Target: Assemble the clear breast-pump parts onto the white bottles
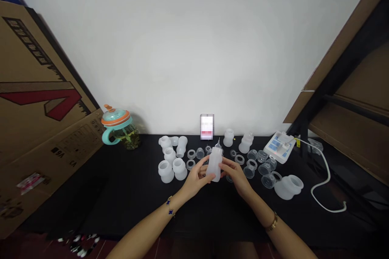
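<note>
Between my two hands is a frosted white baby bottle body (215,164), held upright above the black table. My left hand (197,175) wraps its lower left side, thumb across the front. My right hand (235,173) grips it from the right with the fingers. A clear pointed tip (218,143) shows just behind the bottle's top; whether it is joined to the bottle I cannot tell. To the left stand several white bottle bodies (166,171). Clear rings (239,159) and clear cups (249,171) lie around and to the right of my hands.
A phone (207,126) leans against the wall. At the left stand a lidded teal jug (119,127) and a large cardboard box (45,101). On the right are a white power strip (280,147) with a cable (328,170), and a wide white bottle (288,187).
</note>
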### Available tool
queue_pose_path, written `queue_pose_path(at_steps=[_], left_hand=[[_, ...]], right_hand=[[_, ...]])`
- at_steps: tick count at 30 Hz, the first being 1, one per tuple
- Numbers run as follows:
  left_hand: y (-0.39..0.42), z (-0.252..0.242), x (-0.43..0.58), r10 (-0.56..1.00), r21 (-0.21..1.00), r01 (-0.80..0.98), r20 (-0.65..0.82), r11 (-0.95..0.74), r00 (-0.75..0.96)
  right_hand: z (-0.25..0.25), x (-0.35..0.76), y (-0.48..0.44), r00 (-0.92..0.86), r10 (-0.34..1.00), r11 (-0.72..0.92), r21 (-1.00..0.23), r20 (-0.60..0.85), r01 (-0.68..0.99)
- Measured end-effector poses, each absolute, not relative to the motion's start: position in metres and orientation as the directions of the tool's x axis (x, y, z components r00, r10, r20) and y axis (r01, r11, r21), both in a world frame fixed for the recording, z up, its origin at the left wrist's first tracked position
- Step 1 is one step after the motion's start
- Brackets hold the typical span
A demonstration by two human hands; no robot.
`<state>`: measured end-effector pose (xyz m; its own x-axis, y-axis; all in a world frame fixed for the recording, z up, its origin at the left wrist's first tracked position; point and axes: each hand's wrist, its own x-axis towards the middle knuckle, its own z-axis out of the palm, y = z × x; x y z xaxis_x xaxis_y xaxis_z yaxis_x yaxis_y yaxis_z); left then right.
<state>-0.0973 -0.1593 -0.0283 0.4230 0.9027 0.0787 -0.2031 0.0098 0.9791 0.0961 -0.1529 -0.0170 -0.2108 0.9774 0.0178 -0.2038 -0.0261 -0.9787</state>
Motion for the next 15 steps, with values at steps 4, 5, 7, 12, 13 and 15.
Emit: queue_pose_path(at_steps=[4,5,7,12,13,15], left_hand=[[-0.1595,-0.0271,-0.0967,0.922,0.986,-0.161,0.105,-0.047,0.374],[-0.1597,-0.0259,-0.0968,0.930,0.989,-0.128,0.111,-0.070,0.351],[-0.1602,-0.0231,-0.0970,0.945,0.992,-0.044,0.123,-0.115,0.302],[-0.1625,-0.0205,-0.0976,0.958,0.958,0.176,0.187,-0.228,0.219],[-0.1628,-0.0215,-0.0977,0.956,0.945,0.211,0.206,-0.249,0.209],[-0.1634,-0.0247,-0.0979,0.944,0.908,0.285,0.256,-0.308,0.206]], right_hand=[[-0.0166,0.0967,-0.1531,-0.216,0.976,-0.016,-0.976,0.032,-0.215],[-0.0167,0.0968,-0.1531,-0.215,0.976,-0.014,-0.976,0.034,-0.216],[-0.0173,0.0970,-0.1528,-0.214,0.976,-0.011,-0.977,0.035,-0.212],[-0.0196,0.0971,-0.1513,-0.252,0.965,0.030,-0.985,0.073,-0.171],[-0.0202,0.0970,-0.1511,-0.265,0.960,0.045,-0.985,0.088,-0.164],[-0.0213,0.0966,-0.1512,-0.288,0.951,0.074,-0.986,0.114,-0.147]])
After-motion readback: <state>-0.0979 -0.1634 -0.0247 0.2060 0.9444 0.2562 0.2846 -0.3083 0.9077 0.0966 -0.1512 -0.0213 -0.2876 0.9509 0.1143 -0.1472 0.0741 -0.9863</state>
